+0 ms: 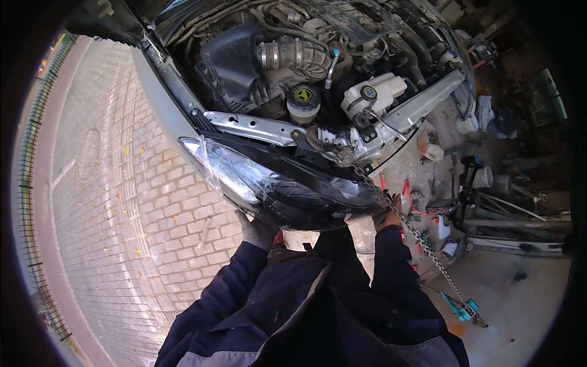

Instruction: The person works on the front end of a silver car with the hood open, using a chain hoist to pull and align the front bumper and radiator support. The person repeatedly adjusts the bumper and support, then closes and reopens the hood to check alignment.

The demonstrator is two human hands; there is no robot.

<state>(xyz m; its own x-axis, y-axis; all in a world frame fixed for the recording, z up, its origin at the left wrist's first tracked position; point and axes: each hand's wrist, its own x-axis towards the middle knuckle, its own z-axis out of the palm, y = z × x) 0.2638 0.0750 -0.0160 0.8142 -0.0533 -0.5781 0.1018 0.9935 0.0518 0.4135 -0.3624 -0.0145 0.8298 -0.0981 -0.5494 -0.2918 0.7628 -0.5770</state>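
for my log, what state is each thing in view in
headlight: held, partly film-covered
left hand: gloved, gripping headlight's lower edge
right hand: gripping headlight's right end
round reservoir: capped
white tank: capped
chain: stretched fairly straight to teal hoist

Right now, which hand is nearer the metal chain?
Right. The right hand is close to the chain; the left hand is well to its left, by the headlight.

1 long, tapered headlight [278, 189] lies slanted across the middle of the frame, its narrow, pale, shiny tip toward the left and higher, its glossy black body sloping down to the right. Wrinkled see-through film [211, 158] clings near the tip.
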